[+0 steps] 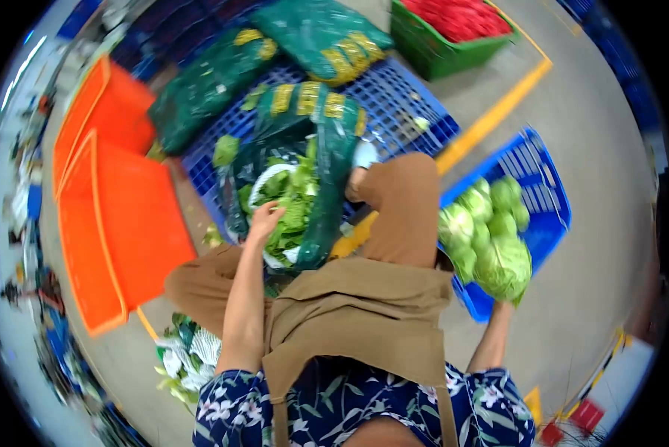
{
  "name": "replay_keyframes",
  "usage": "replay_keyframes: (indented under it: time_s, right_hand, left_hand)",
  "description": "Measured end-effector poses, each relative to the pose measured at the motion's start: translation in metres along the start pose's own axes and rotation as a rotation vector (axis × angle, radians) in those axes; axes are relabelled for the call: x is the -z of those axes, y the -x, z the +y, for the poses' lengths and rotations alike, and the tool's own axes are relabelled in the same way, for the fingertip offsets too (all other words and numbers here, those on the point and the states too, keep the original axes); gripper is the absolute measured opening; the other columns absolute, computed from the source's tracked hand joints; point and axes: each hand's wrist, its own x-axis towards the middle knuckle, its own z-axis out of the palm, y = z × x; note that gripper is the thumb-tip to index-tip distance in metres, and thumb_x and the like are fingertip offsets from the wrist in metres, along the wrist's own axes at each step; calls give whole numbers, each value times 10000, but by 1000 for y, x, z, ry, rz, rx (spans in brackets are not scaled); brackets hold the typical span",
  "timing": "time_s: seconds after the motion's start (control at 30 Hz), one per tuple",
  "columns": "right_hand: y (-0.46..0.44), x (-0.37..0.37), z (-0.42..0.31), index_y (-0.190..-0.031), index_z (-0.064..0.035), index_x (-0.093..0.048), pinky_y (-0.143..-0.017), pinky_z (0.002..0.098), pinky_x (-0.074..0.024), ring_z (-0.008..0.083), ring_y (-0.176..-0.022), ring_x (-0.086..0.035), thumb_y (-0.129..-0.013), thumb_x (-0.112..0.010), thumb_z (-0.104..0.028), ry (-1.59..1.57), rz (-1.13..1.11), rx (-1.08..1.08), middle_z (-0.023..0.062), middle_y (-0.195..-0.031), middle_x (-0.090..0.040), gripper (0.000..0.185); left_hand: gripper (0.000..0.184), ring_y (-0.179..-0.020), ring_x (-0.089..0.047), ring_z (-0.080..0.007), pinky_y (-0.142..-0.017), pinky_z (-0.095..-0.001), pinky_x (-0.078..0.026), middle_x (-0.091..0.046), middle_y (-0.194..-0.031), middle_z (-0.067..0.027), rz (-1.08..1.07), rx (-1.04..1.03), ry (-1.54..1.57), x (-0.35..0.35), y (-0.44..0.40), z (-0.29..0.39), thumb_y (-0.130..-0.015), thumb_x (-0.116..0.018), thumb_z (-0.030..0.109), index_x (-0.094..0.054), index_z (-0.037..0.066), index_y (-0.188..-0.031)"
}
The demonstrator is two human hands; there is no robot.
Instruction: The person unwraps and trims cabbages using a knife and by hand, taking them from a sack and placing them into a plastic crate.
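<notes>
My left hand is at the opening of a green plastic bag, over the loose green leaves inside; its fingers are bent, and whether they grip a leaf is hard to see. On the right, my right hand is mostly hidden beneath a large green cabbage, which it holds at the near edge of the blue crate. Several other cabbages lie in that crate, beside the held one. The open bag rests on a blue slatted pallet between my knees.
Two more full green bags lie farther back on the pallet. Orange bins stand at the left. A green crate with red contents is at the top. Leaf scraps and striped netting lie on the floor by my left leg.
</notes>
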Motion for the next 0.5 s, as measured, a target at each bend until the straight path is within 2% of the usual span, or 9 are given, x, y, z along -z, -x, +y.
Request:
replay_keyframes:
  time_s: [0.07, 0.13, 0.2, 0.23, 0.3, 0.4, 0.43, 0.47, 0.5]
  right_hand:
    - [-11, 65, 9, -1315, -100, -465, -972, 457, -442, 326, -1233, -456, -930, -481, -461, 70, 99, -36, 132, -1361, -462, 528]
    - [0, 72, 13, -1366, -130, -416, -943, 536, -442, 351, -1264, -416, -927, -478, -476, 11, 208, -221, 112, -1385, -440, 562]
    - [19, 64, 23, -1393, -169, -379, -882, 616, -443, 388, -1252, -419, -906, -522, -488, 179, 224, -175, 109, -1440, -362, 599]
    - [17, 62, 21, -1394, -180, -374, -847, 626, -451, 408, -1221, -437, -898, -533, -494, 205, 263, -180, 115, -1431, -363, 608]
    - [9, 58, 20, -1395, -202, -362, -777, 646, -468, 448, -1158, -474, -881, -557, -505, 251, 351, -178, 128, -1414, -364, 628]
    - [-36, 32, -7, -1338, -116, -386, -668, 556, -528, 421, -987, -558, -863, -596, -492, 813, 596, -341, 166, -1276, -439, 641]
    - [-50, 6, -7, -1202, -50, -454, -513, 449, -528, 335, -764, -596, -868, -608, -449, 895, 576, -94, 160, -1053, -510, 543]
    - [-65, -23, -18, -1096, -22, -484, -465, 342, -498, 239, -629, -577, -880, -608, -410, 1165, 500, 37, 102, -867, -532, 461]
    - [-54, -120, -11, -1006, -25, -528, -434, 280, -450, 162, -549, -537, -900, -590, -381, 1212, 372, 200, 41, -735, -521, 377]
  left_hand:
    - [511, -998, -627, -278, -838, -370, -497, -639, -1111, -187, 56, -14, 12, -7, -12, 10, -825, -663, 325, -580, -9, -1202]
    - [460, -963, -641, -286, -832, -372, -500, -661, -1054, -182, 124, -148, -53, -15, -43, -3, -801, -668, 310, -620, 11, -1148]
    - [414, -939, -648, -288, -832, -366, -500, -670, -1015, -178, 218, -242, -51, -19, -68, 2, -778, -666, 288, -646, 32, -1102]
    - [343, -926, -650, -285, -831, -367, -501, -674, -987, -170, 240, -232, -33, -19, -77, 13, -776, -649, 223, -655, 34, -1062]
    - [303, -916, -652, -284, -831, -368, -502, -677, -970, -164, 286, -279, 12, -25, -107, 23, -779, -634, 183, -657, 30, -1040]
    - [252, -904, -654, -285, -830, -370, -505, -683, -944, -157, 310, -331, 64, -37, -151, 41, -780, -607, 115, -661, 24, -1009]
    - [245, -902, -653, -290, -831, -374, -505, -683, -933, -158, 320, -322, 86, -44, -169, 43, -775, -607, 109, -665, 29, -999]
    - [253, -922, -649, -293, -840, -378, -502, -677, -959, -168, 296, -296, 96, -51, -186, 43, -776, -605, 108, -663, 33, -1011]
    - [259, -938, -645, -294, -844, -376, -500, -672, -981, -172, 298, -277, 104, -59, -203, 42, -777, -604, 102, -661, 32, -1019]
